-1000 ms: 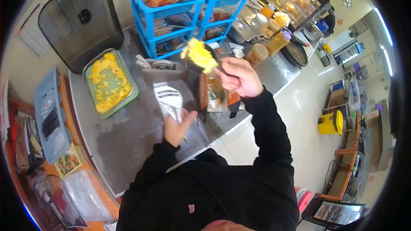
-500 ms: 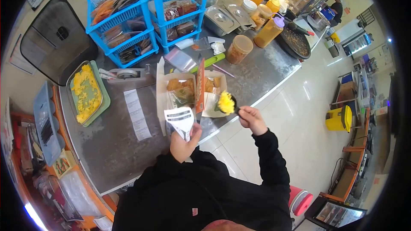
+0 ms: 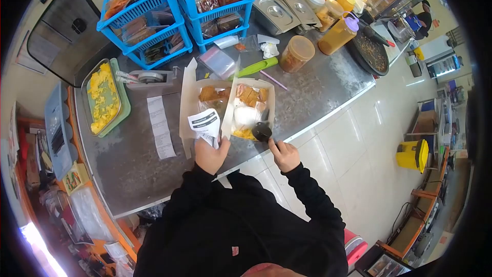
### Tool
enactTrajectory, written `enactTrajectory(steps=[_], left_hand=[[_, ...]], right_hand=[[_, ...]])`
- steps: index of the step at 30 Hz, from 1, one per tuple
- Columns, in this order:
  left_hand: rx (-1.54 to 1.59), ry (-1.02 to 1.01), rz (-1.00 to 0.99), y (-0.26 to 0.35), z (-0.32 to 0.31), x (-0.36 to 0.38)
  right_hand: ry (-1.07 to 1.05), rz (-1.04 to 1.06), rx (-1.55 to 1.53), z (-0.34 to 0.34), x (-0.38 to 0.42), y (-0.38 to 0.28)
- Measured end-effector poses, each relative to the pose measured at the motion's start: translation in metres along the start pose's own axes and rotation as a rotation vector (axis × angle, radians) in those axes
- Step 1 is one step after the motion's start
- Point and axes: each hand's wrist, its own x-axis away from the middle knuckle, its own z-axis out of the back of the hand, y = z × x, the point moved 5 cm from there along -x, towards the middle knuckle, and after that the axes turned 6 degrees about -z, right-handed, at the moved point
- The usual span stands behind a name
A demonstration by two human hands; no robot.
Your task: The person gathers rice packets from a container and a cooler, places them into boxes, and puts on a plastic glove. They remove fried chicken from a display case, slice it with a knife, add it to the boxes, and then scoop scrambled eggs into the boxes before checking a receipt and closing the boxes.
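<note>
Two open food boxes stand side by side on the dark counter. The right box (image 3: 270,97) holds brown fried pieces, a white mound and yellow food at its near end. My right hand (image 3: 285,156) grips a black spoon (image 3: 262,132), its bowl tipped over the near right corner of that box. In the left box (image 3: 189,92) lie fried pieces and a clear packet. My left hand (image 3: 211,155) is closed on a printed white paper (image 3: 204,123) at the near side of the boxes. A tray of yellow food (image 3: 103,97) rests at the left.
Blue baskets (image 3: 146,33) with packets stand behind. A tape dispenser (image 3: 151,78), a receipt strip (image 3: 161,128), a green tool (image 3: 258,67), a lidded jar (image 3: 297,54), a sauce bottle (image 3: 338,33) and a pan (image 3: 370,54) are on the counter. A person (image 3: 424,19) stands far off.
My right hand has moved left with the spoon, which has tipped over the right box; the yellow heap has left it. The red-printed flap between the boxes no longer stands up in view.
</note>
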Motion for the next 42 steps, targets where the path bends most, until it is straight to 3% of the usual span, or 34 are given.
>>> enactTrajectory(steps=[3,6,9,11,15,17,21,23,24,26,29,34,37,38,42], left_hand=[[-0.001,0.033,0.005,-0.001,0.008,0.000],[-0.026,0.094,-0.083,0.006,0.019,-0.007],[-0.145,0.064,-0.035,-0.004,0.024,-0.009],[-0.059,-0.039,0.041,0.004,0.034,-0.009],[0.186,-0.083,0.101,0.014,0.100,0.011],[0.243,0.028,0.171,-0.004,0.154,0.018],[0.586,0.563,0.378,-0.106,0.255,0.034],[0.605,0.785,0.380,-0.168,0.293,0.037],[0.609,0.874,0.374,-0.205,0.307,0.038],[0.581,0.954,0.391,-0.258,0.330,0.034],[0.519,0.935,0.420,-0.300,0.346,0.021],[0.584,0.942,0.417,-0.300,0.355,0.010],[0.628,0.876,0.390,-0.297,0.367,0.007],[0.670,0.832,0.382,-0.301,0.369,0.008],[0.750,0.801,0.387,-0.295,0.370,0.007]], right_hand=[[0.040,-0.109,-0.062,0.003,-0.002,0.000],[0.236,-0.281,-0.400,0.014,-0.005,0.002],[0.090,-0.700,-0.978,0.016,-0.006,0.007],[0.060,-0.822,-1.418,0.040,-0.026,-0.001],[-0.172,-0.637,-1.580,0.111,-0.084,-0.060],[-0.287,-0.552,-1.646,0.121,-0.112,-0.114],[-0.550,-0.415,-1.753,0.071,-0.175,-0.250],[-0.472,-0.243,-1.407,0.023,-0.219,-0.309],[-0.164,-0.009,-1.038,0.010,-0.250,-0.337],[-0.257,-0.034,-0.638,-0.031,-0.301,-0.385],[-0.317,0.000,-0.332,-0.091,-0.385,-0.433],[-0.024,0.218,-0.037,-0.165,-0.508,-0.471],[-0.115,0.574,0.154,-0.206,-0.519,-0.499],[-0.254,0.611,0.154,-0.225,-0.517,-0.504],[-0.482,0.821,0.190,-0.226,-0.469,-0.510]])
